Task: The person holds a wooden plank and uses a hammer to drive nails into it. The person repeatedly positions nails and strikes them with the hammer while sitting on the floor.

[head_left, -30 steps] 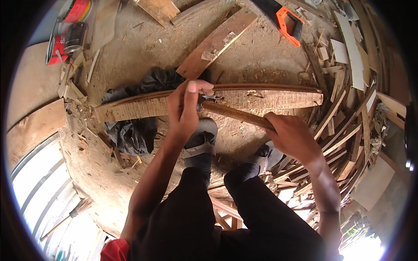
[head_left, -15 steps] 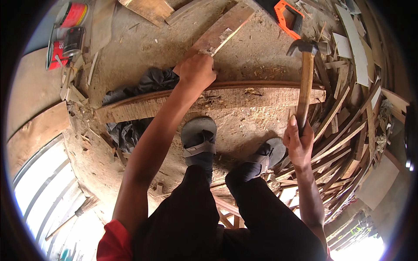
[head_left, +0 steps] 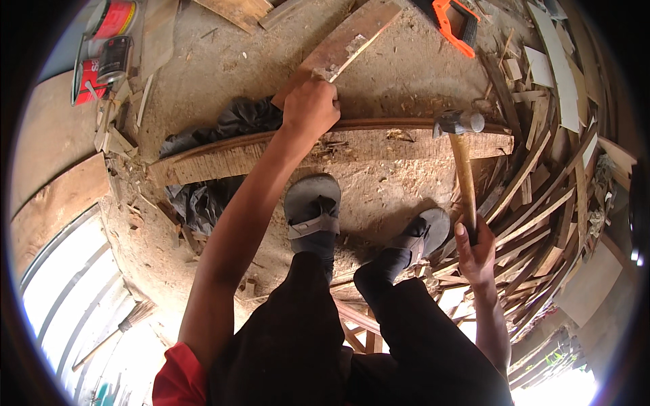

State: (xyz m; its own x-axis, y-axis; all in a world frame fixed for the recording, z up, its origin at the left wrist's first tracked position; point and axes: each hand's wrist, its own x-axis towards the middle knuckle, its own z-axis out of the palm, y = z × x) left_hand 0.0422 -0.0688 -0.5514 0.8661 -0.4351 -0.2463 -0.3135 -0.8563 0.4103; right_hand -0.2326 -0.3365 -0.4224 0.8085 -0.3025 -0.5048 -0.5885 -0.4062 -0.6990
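The left hand (head_left: 310, 105) is closed and presses on the far edge of the plank (head_left: 379, 145), as if to keep it from sliding; the plank lies flat on the dusty floor (head_left: 223, 74), rough and splintery; the right hand (head_left: 476, 252) is wrapped tight around the wooden handle of the hammer (head_left: 462, 162), its grey metal head up over the plank; one sandal (head_left: 313, 206) stands just beside the plank.

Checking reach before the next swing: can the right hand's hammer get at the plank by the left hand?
Probably yes: the hammer in the right hand has its head already over the plank, nothing between; the left hand sits further along.
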